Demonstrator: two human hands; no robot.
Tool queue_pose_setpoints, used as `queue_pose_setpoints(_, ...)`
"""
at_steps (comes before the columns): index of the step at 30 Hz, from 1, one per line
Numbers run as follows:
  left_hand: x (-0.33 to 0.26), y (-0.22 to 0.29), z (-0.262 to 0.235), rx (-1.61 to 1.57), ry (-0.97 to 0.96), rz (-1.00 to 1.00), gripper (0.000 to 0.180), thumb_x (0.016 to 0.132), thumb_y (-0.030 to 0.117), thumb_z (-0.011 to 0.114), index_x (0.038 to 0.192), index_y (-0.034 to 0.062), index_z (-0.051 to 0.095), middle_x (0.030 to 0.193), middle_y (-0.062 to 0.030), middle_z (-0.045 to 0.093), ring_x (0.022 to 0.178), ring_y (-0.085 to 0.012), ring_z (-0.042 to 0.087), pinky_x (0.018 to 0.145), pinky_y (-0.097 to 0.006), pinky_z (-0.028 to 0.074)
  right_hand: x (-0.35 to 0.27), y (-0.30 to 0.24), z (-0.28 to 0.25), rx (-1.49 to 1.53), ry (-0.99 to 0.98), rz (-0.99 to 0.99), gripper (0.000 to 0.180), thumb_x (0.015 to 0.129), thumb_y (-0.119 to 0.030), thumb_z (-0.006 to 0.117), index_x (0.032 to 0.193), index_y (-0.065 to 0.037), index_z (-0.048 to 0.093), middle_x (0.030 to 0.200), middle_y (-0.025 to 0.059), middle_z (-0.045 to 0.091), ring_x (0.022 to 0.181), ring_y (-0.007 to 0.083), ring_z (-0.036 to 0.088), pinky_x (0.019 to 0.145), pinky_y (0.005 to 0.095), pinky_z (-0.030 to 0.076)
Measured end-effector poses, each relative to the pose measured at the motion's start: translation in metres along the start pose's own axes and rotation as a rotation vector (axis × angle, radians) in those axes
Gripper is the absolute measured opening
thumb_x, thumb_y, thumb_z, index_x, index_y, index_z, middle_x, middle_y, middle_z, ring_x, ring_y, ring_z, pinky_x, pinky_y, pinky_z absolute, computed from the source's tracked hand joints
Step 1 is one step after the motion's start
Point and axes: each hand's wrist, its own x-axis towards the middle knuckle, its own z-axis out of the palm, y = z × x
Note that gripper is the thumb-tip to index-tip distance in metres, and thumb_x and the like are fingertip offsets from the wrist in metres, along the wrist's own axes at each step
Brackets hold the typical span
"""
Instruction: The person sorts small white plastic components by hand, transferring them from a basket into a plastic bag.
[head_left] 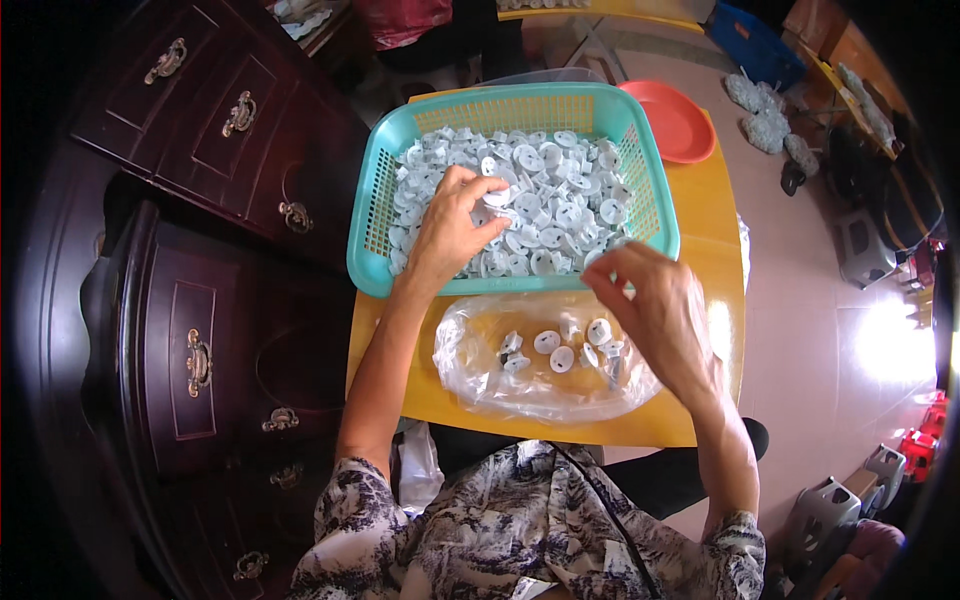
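Note:
A turquoise plastic basket [520, 285] is filled with a heap of small white plastic parts [545, 235], each with a round slotted disc and a stem. Above the heap, my left hand [450, 225] pinches one white disc-shaped plastic part [497, 198] between thumb and fingers. Over the basket's near right edge, my right hand [660, 310] has its thumb and forefinger pressed together; what lies between them, if anything, I cannot make out. Below the basket, a clear plastic bag [465, 375] lies flat with several of the same white parts [561, 359] in it.
A yellow table [715, 215] carries the basket and bag. A red plastic dish [672, 122] sits behind the basket's right side. Dark wooden drawers [250, 180] stand close on the left. Stools [862, 248] and bundled bags [765, 125] are on the floor at right.

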Motion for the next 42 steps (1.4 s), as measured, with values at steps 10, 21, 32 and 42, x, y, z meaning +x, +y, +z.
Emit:
queue_pose_setpoints(10, 0.006, 0.006, 0.002, -0.107, 0.016, 0.036, 0.032, 0.074, 0.000, 0.078, 0.104, 0.0027, 0.067, 0.104, -0.0081, 0.060, 0.084, -0.0213, 0.062, 0.075, -0.031, 0.053, 0.108, 0.037, 0.061, -0.109, 0.075, -0.210, 0.023, 0.082, -0.006, 0.069, 0.105, -0.007, 0.068, 0.106, 0.0129, 0.063, 0.097, 0.0335, 0.065, 0.083, 0.0428, 0.051)
queue_pose_setpoints(21, -0.005, 0.012, -0.005, -0.407, 0.385, 0.152, 0.032, 0.076, -0.003, 0.078, 0.105, 0.0042, 0.067, 0.113, -0.0080, 0.060, 0.089, -0.0146, 0.064, 0.072, -0.026, 0.056, 0.122, 0.061, 0.076, 0.160, 0.062, -0.141, 0.027, 0.076, 0.005, 0.064, 0.098, -0.007, 0.072, 0.093, 0.0159, 0.060, 0.090, 0.0343, 0.064, 0.083, 0.0418, 0.051)
queue_pose_setpoints(32, -0.119, 0.061, 0.049, -0.229, -0.254, 0.208, 0.027, 0.082, 0.001, 0.069, 0.107, 0.0042, 0.060, 0.120, -0.0146, 0.053, 0.108, -0.0322, 0.061, 0.087, -0.037, 0.054, 0.127, 0.064, 0.084, 0.052, 0.071, -0.216, 0.018, 0.080, -0.003, 0.071, 0.098, -0.007, 0.073, 0.094, 0.0126, 0.063, 0.085, 0.0291, 0.066, 0.078, 0.0381, 0.052)
queue_pose_setpoints(42, -0.113, 0.058, 0.067, -0.239, -0.290, 0.185, 0.032, 0.081, 0.000, 0.070, 0.111, 0.0039, 0.060, 0.120, -0.0125, 0.054, 0.106, -0.0311, 0.061, 0.084, -0.037, 0.053, 0.126, 0.072, 0.080, 0.171, 0.083, -0.156, 0.020, 0.077, 0.000, 0.071, 0.095, -0.006, 0.074, 0.090, 0.0105, 0.064, 0.081, 0.0240, 0.066, 0.077, 0.0341, 0.052)
